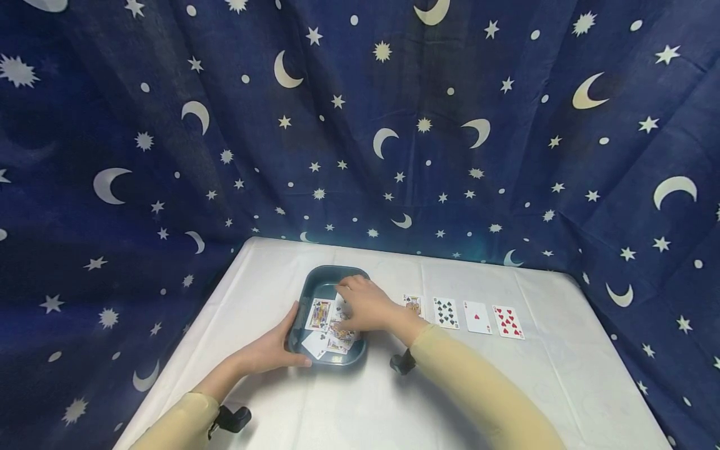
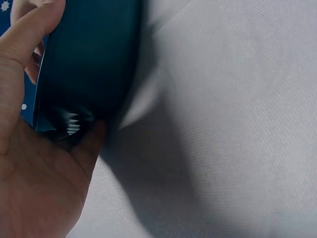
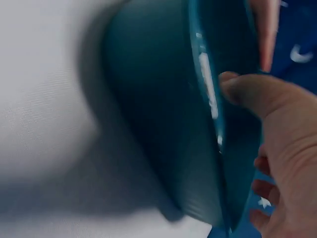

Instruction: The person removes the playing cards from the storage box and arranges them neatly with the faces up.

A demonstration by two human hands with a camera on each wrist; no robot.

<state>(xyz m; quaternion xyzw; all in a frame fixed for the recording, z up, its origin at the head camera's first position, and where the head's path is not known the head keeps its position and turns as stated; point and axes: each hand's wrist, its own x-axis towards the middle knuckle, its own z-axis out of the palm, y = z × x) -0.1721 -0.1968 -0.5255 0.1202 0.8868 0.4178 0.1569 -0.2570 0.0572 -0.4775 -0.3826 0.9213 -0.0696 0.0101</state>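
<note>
A blue-green tray [image 1: 322, 273] stands on the white-covered table with several playing cards [image 1: 319, 314] loose inside, face cards among them. My left hand [image 1: 270, 348] holds its near left corner, fingers along the left side and thumb at the near edge. In the left wrist view, my left hand [image 2: 37, 173] touches the outer wall. My right hand [image 1: 365, 304] reaches over the right rim, bent fingers down among the cards. In the right wrist view, the thumb of my right hand [image 3: 292, 124] comes over the rim; I cannot tell whether it pinches a card.
Right of the tray, a row of face-up cards lies on the tablecloth [image 1: 427, 394]: a face card [image 1: 413, 304], a spades card [image 1: 446, 312], an ace of hearts [image 1: 477, 317] and another hearts card [image 1: 509, 322]. A dark blue curtain [image 1: 349, 125] with moons and stars hangs behind.
</note>
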